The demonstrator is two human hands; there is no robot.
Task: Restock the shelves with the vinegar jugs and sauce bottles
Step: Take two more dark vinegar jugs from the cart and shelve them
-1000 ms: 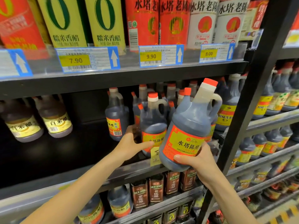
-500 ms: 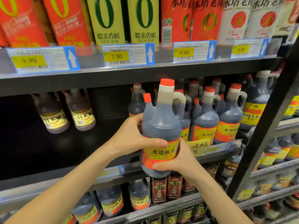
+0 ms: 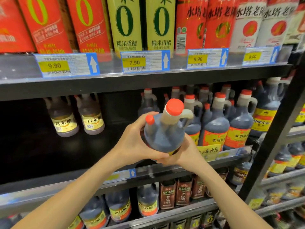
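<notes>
Got the vinegar jug [image 3: 165, 134] in both hands, in the air in front of the mid shelf [image 3: 82, 180], cap end tipped toward me, not upright. L hand [image 3: 132, 142] wraps its side at 9 o'clock, fingers curled round the far side, thumb along the bottom edge. R hand [image 3: 186, 152] cups under at 5 o'clock, fingers closed round the base and mostly hidden by the jug. Both grips snug, nothing slack. To do this right, I reckon: stand it upright first, label to the front, then go in base-first beside the matching jugs [image 3: 214, 126] at 3 o'clock, handle same way as theirs. Dark gap on the deck lies at 9 to 10 o'clock, toward the white-vinegar bottles [image 3: 77, 119]. Full jug, prob heavy, so R hand under the base till it sits flat. Mind the neighbours' caps and the yellow tag [image 3: 209, 151] at 4 o'clock.
</notes>
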